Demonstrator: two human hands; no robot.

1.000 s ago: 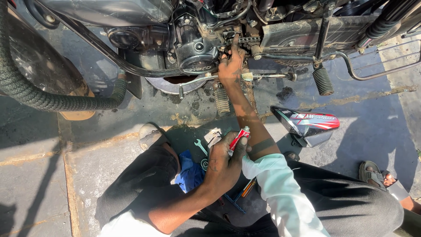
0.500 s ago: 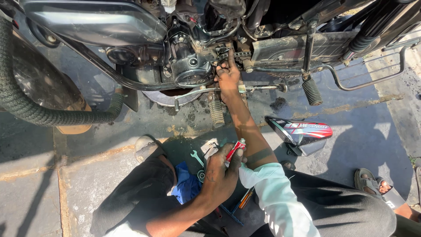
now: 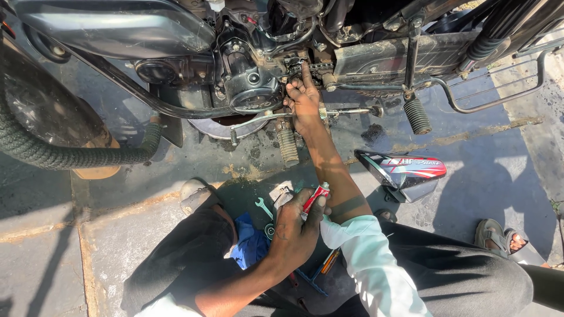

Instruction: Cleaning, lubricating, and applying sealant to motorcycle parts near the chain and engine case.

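My right hand (image 3: 304, 103) reaches up to the motorcycle engine (image 3: 249, 76). Its index finger is stretched out and touches the chain sprocket area (image 3: 298, 63) beside the engine cover; the other fingers are curled. It holds nothing that I can see. My left hand (image 3: 296, 226) is low, near my knees, and grips a small red tube (image 3: 315, 196) whose tip points up and to the right. The gear lever rod (image 3: 258, 119) and a ribbed foot peg (image 3: 288, 147) lie just under my right hand.
A red, white and black side panel (image 3: 405, 173) lies on the ground to the right. A small spanner (image 3: 263, 206), a blue cloth (image 3: 249, 246) and an orange-handled tool (image 3: 329, 261) are by my legs. The tyre (image 3: 53, 155) curves at left. A sandalled foot (image 3: 505, 238) is at far right.
My right hand has shifted slightly along the engine and now stretches its index finger onto the sprocket area. My left hand keeps the red tube. The view has moved closer.
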